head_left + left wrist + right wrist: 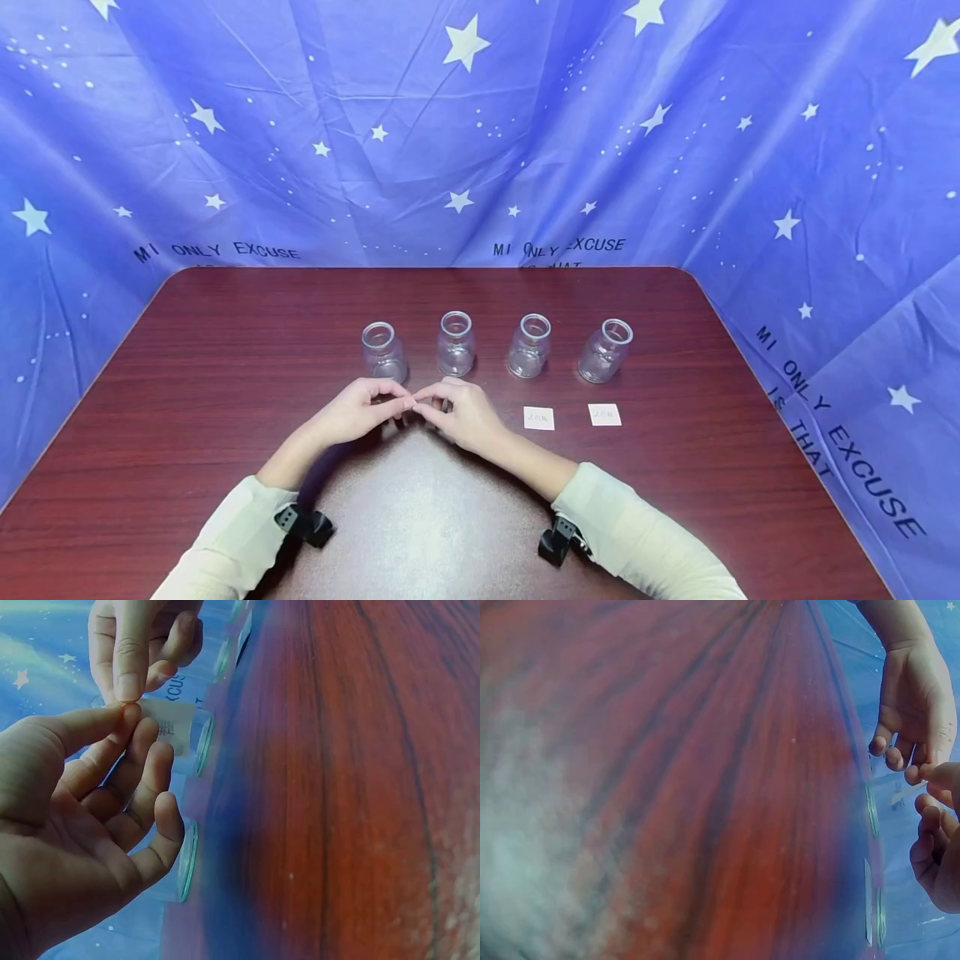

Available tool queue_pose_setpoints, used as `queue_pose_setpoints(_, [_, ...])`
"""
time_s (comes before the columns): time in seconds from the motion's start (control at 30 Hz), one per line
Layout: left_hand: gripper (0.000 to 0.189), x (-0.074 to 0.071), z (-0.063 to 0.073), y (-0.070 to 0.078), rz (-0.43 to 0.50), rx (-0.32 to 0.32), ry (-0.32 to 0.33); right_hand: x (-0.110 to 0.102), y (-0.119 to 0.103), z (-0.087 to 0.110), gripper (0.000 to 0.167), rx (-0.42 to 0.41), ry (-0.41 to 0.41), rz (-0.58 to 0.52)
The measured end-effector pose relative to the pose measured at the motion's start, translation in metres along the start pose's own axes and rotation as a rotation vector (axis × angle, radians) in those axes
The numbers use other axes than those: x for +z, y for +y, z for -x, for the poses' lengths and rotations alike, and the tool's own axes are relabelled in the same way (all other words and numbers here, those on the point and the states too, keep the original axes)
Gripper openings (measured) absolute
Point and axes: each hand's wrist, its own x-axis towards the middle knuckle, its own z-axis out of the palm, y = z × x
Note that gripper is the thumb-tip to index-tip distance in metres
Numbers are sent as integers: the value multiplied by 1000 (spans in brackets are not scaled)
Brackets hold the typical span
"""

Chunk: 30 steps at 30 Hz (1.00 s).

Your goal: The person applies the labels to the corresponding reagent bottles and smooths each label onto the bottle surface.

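My left hand (356, 410) and right hand (465, 414) meet fingertip to fingertip over the table, in front of the two leftmost glass jars. Between them is a small white paper label (171, 726) with dark writing. Thumb and forefinger of the left hand pinch it at one corner, and the right thumb and forefinger grip the same spot. In the left wrist view the other left fingers curve loosely. Edge-on, the label (907, 795) shows near the fingertips in the right wrist view. From the head view the hands mostly hide it.
Several clear, lidless glass jars stand upright in a row, from the leftmost jar (385, 354) to the rightmost jar (604, 352). Two white labels, a left label (538, 418) and a right label (604, 415), lie before the right-hand jars. A blue star-patterned curtain (405, 167) surrounds the dark red table (247, 333).
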Motion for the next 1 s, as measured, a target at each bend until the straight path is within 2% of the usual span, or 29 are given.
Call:
queue_pose_setpoints(0.57, [18, 2, 0, -3, 9, 32, -11, -2, -1, 3, 14, 47, 10, -118])
queue_pose_setpoints(0.8, [14, 3, 0, -4, 29, 85, 17, -1, -1, 3, 14, 67, 24, -155])
queue_pose_setpoints(1.0, [9, 4, 1, 2, -10, 113, 62, -1, -1, 2, 14, 97, 22, -158])
